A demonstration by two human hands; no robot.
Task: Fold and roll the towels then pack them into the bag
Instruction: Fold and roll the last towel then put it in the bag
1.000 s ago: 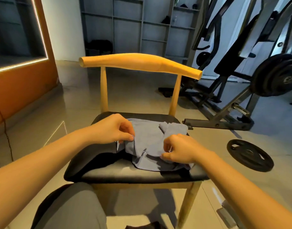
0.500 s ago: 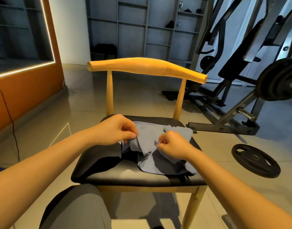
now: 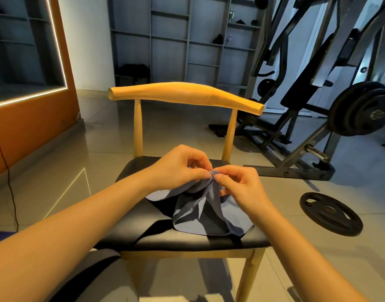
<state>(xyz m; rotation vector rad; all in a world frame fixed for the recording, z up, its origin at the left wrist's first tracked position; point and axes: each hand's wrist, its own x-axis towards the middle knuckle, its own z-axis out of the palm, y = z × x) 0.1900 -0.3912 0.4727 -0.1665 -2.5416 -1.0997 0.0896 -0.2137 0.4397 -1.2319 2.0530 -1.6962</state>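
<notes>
While pinching the blue towel (image 3: 209, 216) with both hands, holds its edge up over the black chair seat (image 3: 143, 214).
Pinches the bunched edge between the thumb and first finger of the left hand (image 3: 178, 166), at the middle of the frame, and does the same with the right hand (image 3: 241, 184) just beside it, fingertips almost touching. Curls the other fingers loosely. Lets the rest of the towel hang down and spread out on the seat, a bit below and right of the middle. Shows a wooden back rail (image 3: 183, 94) above the hands, a round weight plate (image 3: 331, 213) on the floor at the right, a big gym machine (image 3: 318, 83) at the upper right and grey shelves (image 3: 187, 40) at the top middle.
</notes>
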